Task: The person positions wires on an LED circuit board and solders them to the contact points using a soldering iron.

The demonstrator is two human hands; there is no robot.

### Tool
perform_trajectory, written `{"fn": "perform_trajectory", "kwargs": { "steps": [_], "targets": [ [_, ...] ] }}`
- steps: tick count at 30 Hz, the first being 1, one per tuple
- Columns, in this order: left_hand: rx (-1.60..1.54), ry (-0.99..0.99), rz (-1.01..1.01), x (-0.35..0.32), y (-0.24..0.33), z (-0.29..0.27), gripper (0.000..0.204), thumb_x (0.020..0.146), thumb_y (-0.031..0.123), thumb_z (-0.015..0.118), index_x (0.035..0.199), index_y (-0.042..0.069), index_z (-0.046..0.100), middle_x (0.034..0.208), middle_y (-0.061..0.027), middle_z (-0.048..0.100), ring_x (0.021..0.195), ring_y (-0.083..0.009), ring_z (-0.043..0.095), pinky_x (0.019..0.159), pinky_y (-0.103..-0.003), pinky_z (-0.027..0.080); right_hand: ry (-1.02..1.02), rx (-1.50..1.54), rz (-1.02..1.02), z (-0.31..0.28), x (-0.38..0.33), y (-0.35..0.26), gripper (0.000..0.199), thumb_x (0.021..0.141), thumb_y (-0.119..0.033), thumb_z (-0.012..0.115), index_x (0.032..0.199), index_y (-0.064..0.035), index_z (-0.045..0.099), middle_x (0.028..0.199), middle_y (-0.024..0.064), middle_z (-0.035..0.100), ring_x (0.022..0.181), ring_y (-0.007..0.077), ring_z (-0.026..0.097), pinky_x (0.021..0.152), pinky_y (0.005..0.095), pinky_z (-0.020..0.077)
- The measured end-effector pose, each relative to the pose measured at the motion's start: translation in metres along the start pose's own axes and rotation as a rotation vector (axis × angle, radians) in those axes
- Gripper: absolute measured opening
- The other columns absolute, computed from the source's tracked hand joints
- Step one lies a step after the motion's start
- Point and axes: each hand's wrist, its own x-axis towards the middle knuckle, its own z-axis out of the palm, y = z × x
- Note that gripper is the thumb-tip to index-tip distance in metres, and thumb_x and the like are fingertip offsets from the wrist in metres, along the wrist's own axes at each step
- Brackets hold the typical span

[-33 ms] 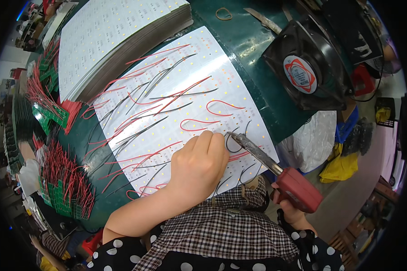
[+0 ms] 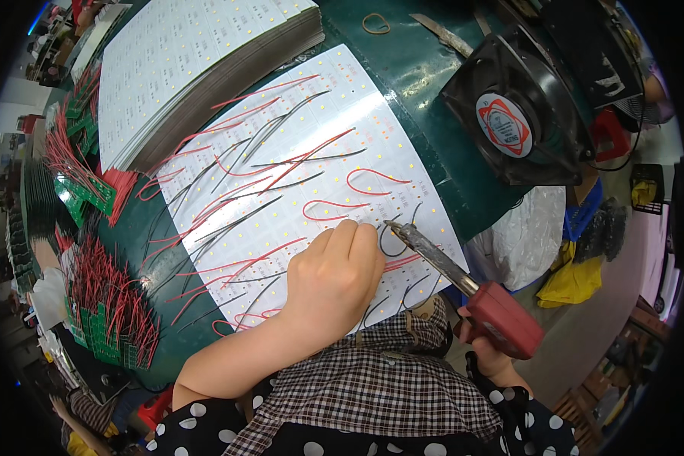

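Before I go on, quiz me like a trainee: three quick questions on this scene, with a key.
1. Which of the hands holds the soldering iron?
2. True or false: the fan is to the left of the sheet.
3. The wires lying on the sheet are: A) red and black; B) blue and yellow; C) all white.

Key:
1. The right hand, by its red handle.
2. False; it is to the right.
3. A.

One soldering iron [image 2: 482, 300], one fan [image 2: 505, 126], one rubber band [image 2: 376, 33]
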Motion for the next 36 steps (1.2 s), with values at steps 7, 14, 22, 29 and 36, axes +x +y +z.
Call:
{"fn": "perform_trajectory", "kwargs": {
  "steps": [7, 14, 22, 29, 36],
  "targets": [
    [-0.012, 0.011, 0.000, -0.001, -0.001, -0.002, 0.018, 0.070, 0.004, 0.063, 0.069, 0.006, 0.045, 0.064, -0.0057, 0.043, 0.053, -0.0183, 0.049, 0.042, -0.029, 0.042, 0.038, 0.302, 0.070, 0.012, 0.006, -0.020, 0.081, 0.066, -0.033, 0.084, 0.121, 0.0127, 0.046, 0.075, 0.0064, 0.062, 0.062, 0.0117, 0.059, 0.056, 0.0231, 0.0466],
    [0.076, -0.237, -0.028, -0.015, 0.015, -0.024, 0.023, 0.066, 0.003, 0.060, 0.089, -0.002, 0.059, 0.092, -0.0118, 0.055, 0.085, -0.0254, 0.056, 0.060, -0.032, 0.048, 0.030, 0.342, -0.006, 0.014, 0.000, -0.021, 0.083, 0.072, -0.037, 0.080, 0.130, 0.0033, 0.037, 0.103, 0.0127, 0.061, 0.067, 0.0120, 0.058, 0.059, 0.0239, 0.0461],
    [0.057, -0.135, 0.055, -0.042, -0.015, -0.055, 0.034, 0.067, 0.007, 0.066, 0.100, -0.002, 0.060, 0.100, -0.0126, 0.057, 0.090, -0.0273, 0.054, 0.077, -0.037, 0.046, -0.088, 0.200, -0.140, 0.015, 0.005, -0.020, 0.068, 0.081, -0.041, 0.069, 0.126, 0.0020, 0.042, 0.112, 0.0193, 0.054, 0.073, 0.0172, 0.055, 0.053, 0.0280, 0.0458],
    [0.153, -0.332, -0.146, -0.042, -0.041, -0.077, 0.020, 0.070, 0.007, 0.068, 0.085, 0.005, 0.055, 0.087, -0.0076, 0.052, 0.084, -0.0270, 0.049, 0.076, -0.039, 0.038, -0.090, 0.158, -0.070, 0.023, 0.005, -0.028, 0.070, 0.081, -0.044, 0.068, 0.125, 0.0024, 0.041, 0.112, 0.0189, 0.054, 0.067, 0.0170, 0.054, 0.056, 0.0276, 0.0444],
    [-0.082, -0.231, -0.173, -0.046, -0.050, -0.087, 0.016, 0.070, 0.000, 0.066, 0.082, 0.003, 0.057, 0.079, -0.0093, 0.057, 0.074, -0.0245, 0.056, 0.066, -0.033, 0.044, -0.073, 0.172, -0.072, 0.026, 0.007, -0.028, 0.069, 0.081, -0.045, 0.068, 0.124, 0.0011, 0.042, 0.111, 0.0181, 0.054, 0.065, 0.0166, 0.053, 0.055, 0.0274, 0.0442]
  ]
}}
